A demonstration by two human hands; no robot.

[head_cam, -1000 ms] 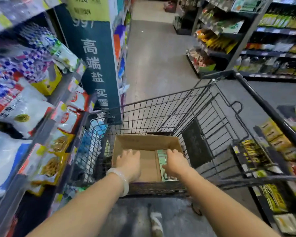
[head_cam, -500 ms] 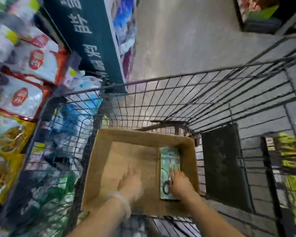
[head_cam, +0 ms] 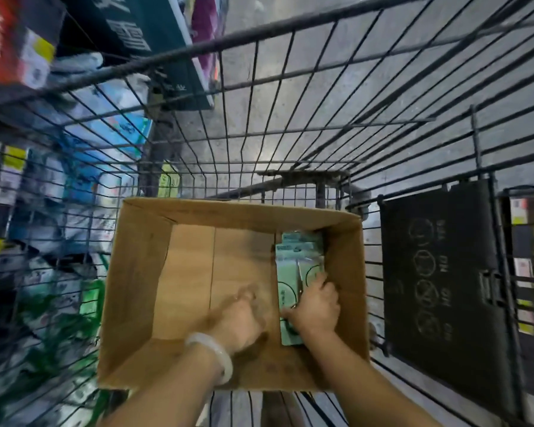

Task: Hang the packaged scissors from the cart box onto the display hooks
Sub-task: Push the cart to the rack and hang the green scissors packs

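Left hand (head_cam: 239,318) motion-blurred in box (head_cam: 136,272)

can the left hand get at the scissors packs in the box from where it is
Probably yes. The left hand is already inside the open cardboard box, on bare floor beside the stack of packaged scissors. Only the right hand, resting on the stack's near end, crowds that side.
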